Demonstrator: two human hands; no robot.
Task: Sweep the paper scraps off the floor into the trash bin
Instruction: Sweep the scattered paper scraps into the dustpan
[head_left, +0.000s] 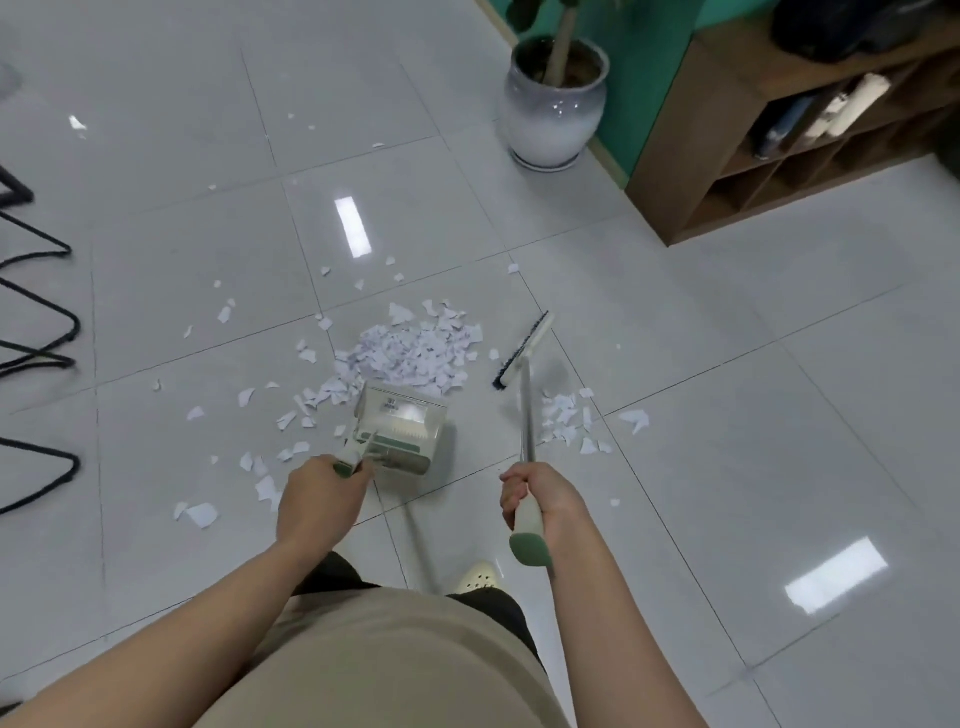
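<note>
Scraps (415, 353) piled ahead of hands, dustpan (400, 431) left, broom (524, 353) right

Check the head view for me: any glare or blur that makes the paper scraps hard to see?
Head view: bright ceiling-light glare patches on the glossy floor, one just beyond the scrap pile; scraps still read clearly. Wide-angle bending at the edges; shelf and plant pot look soft. Dustpan slightly blurred.
</note>
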